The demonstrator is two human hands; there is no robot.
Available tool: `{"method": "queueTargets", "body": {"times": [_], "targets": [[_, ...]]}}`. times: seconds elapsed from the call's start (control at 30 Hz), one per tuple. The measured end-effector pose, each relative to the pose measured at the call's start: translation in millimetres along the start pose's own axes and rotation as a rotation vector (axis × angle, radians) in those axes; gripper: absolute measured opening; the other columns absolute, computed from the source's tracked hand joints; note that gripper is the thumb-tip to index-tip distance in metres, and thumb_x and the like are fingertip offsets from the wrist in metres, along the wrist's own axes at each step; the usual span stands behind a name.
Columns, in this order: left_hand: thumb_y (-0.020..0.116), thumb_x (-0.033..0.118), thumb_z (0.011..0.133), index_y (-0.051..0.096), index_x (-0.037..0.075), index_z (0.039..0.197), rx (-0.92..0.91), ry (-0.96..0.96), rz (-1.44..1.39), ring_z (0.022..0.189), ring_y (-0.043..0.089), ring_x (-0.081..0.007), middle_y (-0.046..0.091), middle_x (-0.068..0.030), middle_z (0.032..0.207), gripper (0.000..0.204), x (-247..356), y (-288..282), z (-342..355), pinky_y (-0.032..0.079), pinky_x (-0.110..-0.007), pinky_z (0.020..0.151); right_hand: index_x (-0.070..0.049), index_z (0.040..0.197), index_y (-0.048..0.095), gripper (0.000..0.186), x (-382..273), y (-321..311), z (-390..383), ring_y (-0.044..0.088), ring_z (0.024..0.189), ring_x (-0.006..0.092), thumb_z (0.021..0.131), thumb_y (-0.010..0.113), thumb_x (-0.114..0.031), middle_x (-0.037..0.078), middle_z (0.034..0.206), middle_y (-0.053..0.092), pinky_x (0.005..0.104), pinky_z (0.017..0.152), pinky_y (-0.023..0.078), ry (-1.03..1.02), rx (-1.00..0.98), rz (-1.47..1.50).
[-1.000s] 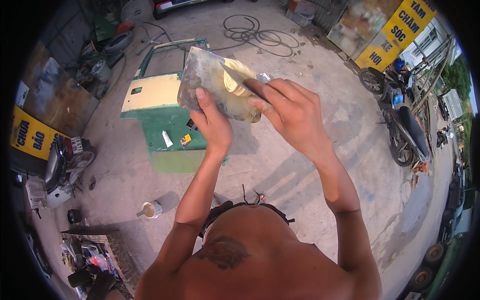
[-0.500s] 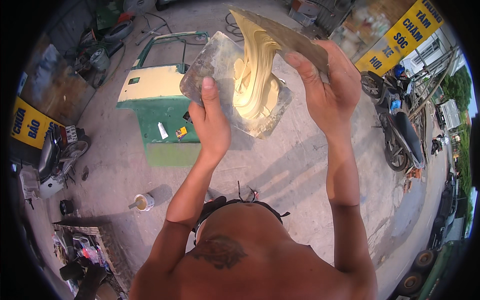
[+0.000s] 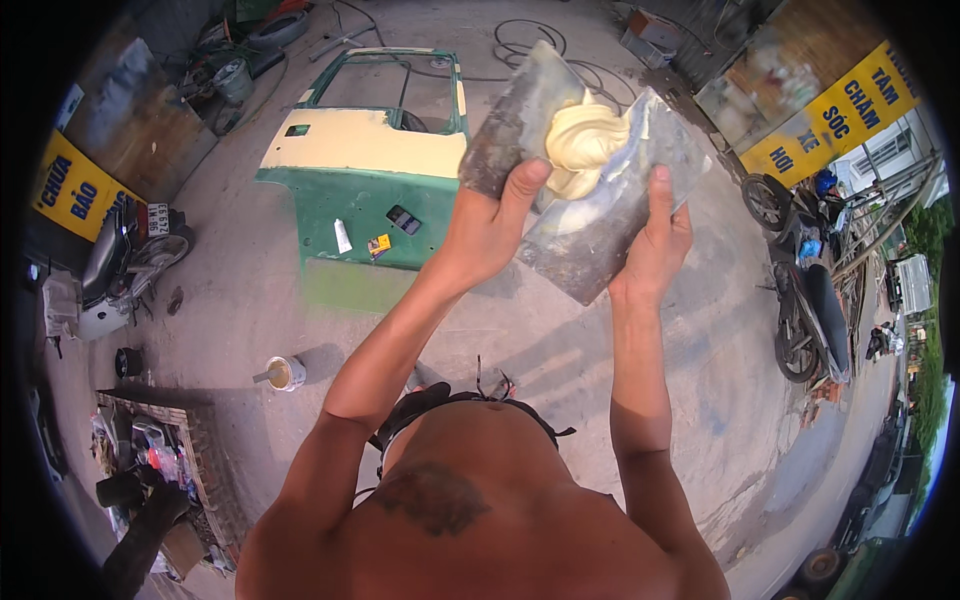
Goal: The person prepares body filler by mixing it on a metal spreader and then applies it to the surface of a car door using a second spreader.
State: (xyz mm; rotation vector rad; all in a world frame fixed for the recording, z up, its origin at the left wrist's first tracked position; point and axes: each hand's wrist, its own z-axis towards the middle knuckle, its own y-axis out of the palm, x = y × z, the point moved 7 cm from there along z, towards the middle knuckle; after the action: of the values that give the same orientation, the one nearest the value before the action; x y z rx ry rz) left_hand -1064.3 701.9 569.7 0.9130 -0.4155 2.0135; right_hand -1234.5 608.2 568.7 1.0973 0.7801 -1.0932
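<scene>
My left hand (image 3: 490, 228) grips a flat putty spreader (image 3: 492, 142), its thumb lying on the upper face. In my right hand (image 3: 650, 248) is a second flat spreader (image 3: 605, 243), grey and smeared, also pinched under the thumb. A thick mound of cream-coloured putty (image 3: 583, 138) sits on the left spreader, and the right one's edge meets it. Both blades are held tilted above the floor. Beyond my left hand lies a vehicle door (image 3: 375, 205), green below with a cream band and an open window frame.
On the door rest a white tube (image 3: 342, 236), a small yellow box (image 3: 378, 244) and a phone (image 3: 403, 219). An open tub (image 3: 288, 373) stands on the floor at left, near a cluttered crate (image 3: 205, 465). Motorbikes (image 3: 797, 320) flank both sides; a hose (image 3: 530, 40) coils at the back.
My right hand has swung down and turned its spreader over, thumb side now up. The stretched putty is now a mound. Both hands have shifted right in the picture.
</scene>
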Motion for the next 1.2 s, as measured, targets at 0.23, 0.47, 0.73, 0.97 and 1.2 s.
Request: {"method": "queueTargets", "body": {"times": [0.23, 0.47, 0.73, 0.97, 1.2], "targets": [[0.047, 0.047, 0.099, 0.052, -0.005, 0.124, -0.243, -0.362, -0.365, 0.094, 0.056, -0.0159, 0.061, -0.0090, 0.108, 0.058, 4.2, 22.3, -15.8, 0.046, -0.031, 0.084, 0.005, 0.123, 0.053, 0.052, -85.8, -24.3, 33.4, 0.061, 0.100, 0.0233, 0.092, 0.062, -0.036, 0.013, 0.119, 0.059, 0.0358, 0.092, 0.049, -0.352, 0.179, 0.231], [0.052, 0.041, 0.098, 0.056, -0.004, 0.115, 0.309, -0.538, -0.703, 0.093, 0.055, -0.0114, 0.061, -0.0067, 0.103, 0.048, -40.3, -4.6, -18.1, 0.046, -0.028, 0.082, 0.004, 0.106, 0.063, 0.027, -53.6, 12.7, 8.2, 0.054, 0.083, 0.0078, 0.093, 0.065, -0.020, 0.005, 0.090, 0.065, 0.0213, 0.069, 0.043, -0.253, -0.409, -0.322], [0.037, 0.039, 0.104, 0.054, -0.003, 0.106, 0.474, -0.139, -0.152, 0.087, 0.046, -0.0112, 0.055, -0.0032, 0.095, 0.045, -14.0, -13.0, -27.4, 0.039, -0.026, 0.075, 0.001, 0.091, 0.067, 0.014, -71.8, 65.4, -64.7, 0.054, 0.055, 0.0254, 0.081, 0.072, -0.006, 0.009, 0.064, 0.054, 0.0297, 0.056, 0.046, -0.990, -0.699, -0.910], [0.037, 0.040, 0.103, 0.059, -0.007, 0.108, 0.511, 0.009, -0.151, 0.085, 0.060, -0.0158, 0.065, -0.0094, 0.089, 0.052, 11.0, -20.3, -27.2, 0.047, -0.032, 0.076, 0.008, 0.090, 0.064, 0.016, -80.0, 68.8, -54.7, 0.055, 0.060, 0.0228, 0.081, 0.072, -0.002, 0.013, 0.068, 0.056, 0.0280, 0.056, 0.043, -0.883, -0.741, -0.863], [0.042, 0.040, 0.102, 0.061, -0.004, 0.100, 0.188, -0.325, -0.225, 0.077, 0.048, -0.0101, 0.059, -0.0037, 0.081, 0.048, 2.5, -6.3, -8.7, 0.043, -0.027, 0.065, 0.005, 0.101, 0.067, 0.020, -109.8, 41.1, 1.1, 0.058, 0.073, 0.0107, 0.086, 0.072, -0.007, 0.005, 0.087, 0.069, 0.0216, 0.069, 0.045, -0.901, -0.391, -0.303]]}}
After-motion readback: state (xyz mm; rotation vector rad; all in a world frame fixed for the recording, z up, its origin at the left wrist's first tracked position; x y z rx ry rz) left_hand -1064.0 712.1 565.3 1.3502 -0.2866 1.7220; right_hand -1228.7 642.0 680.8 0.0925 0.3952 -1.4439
